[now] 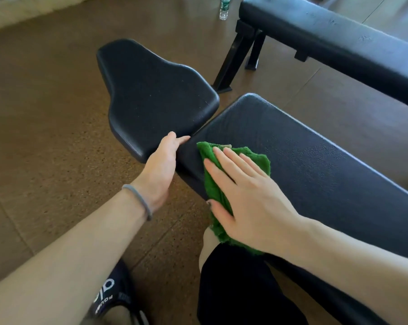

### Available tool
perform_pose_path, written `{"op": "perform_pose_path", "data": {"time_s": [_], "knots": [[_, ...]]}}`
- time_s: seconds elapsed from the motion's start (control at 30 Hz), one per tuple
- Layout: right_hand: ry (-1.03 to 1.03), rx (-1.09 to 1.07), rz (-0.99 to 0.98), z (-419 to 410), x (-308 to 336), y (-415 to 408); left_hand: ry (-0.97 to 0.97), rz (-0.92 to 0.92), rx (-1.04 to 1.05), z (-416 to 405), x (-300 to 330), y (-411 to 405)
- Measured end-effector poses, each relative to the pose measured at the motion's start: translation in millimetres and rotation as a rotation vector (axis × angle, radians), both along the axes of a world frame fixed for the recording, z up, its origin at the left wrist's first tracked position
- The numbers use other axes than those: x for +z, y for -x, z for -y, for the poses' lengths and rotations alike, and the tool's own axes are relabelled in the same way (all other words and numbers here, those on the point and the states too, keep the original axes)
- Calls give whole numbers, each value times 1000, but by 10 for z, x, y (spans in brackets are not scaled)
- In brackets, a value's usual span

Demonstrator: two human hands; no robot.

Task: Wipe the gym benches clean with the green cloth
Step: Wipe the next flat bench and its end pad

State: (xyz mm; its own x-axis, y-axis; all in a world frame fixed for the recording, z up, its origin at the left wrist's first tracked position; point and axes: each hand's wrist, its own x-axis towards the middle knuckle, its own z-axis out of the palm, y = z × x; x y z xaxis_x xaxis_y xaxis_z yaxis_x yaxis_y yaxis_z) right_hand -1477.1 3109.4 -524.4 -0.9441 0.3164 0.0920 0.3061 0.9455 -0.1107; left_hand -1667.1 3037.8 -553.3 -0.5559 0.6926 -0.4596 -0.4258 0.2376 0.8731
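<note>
Right hand: fingers straight and spread, palm down, pressing the crumpled green terry cloth flat against the long black padded counter. The cloth lies at the near end of this pad, beside the gap to the seat; its lower edge hangs over the pad's side at 6 o'clock, and much of it is hidden under the palm.

Left hand: fingers relaxed and nearly straight, resting on the near edge of the black contoured seat pad. The fingertips point into the gap between the seat and the long pad. A grey band circles the left wrist.

At 1 o'clock, well apart, stands a second black padded flat counter on black metal legs; its far end is cut off by the frame. At 12 o'clock, a clear plastic bottle with a green label stands on the brown speckled floor, top cut off; contents cannot be determined.

At 7 o'clock, a dark shoe with white lettering is partly hidden by the left forearm.
</note>
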Motion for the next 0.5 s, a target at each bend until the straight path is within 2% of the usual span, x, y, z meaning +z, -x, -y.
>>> {"op": "perform_pose_path", "data": {"time_s": [0.1, 0.2, 0.33, 0.43, 0.5], "knots": [[29, 5, -20, -55, 17, 537, -89, 164, -72, 46, 111, 72], [18, -80, 33, 2, 58, 1014, -76, 195, -98, 129, 176, 125], [20, -77, -18, 182, 11, 505, -37, 193, -8, 93, 86, 92], [-122, -36, 18, 259, -62, 9, -63, 228, 10, 31, 33, 72], [-188, -9, 17, 230, -95, 28, -48, 232, 0, 47, -7, 78]]}}
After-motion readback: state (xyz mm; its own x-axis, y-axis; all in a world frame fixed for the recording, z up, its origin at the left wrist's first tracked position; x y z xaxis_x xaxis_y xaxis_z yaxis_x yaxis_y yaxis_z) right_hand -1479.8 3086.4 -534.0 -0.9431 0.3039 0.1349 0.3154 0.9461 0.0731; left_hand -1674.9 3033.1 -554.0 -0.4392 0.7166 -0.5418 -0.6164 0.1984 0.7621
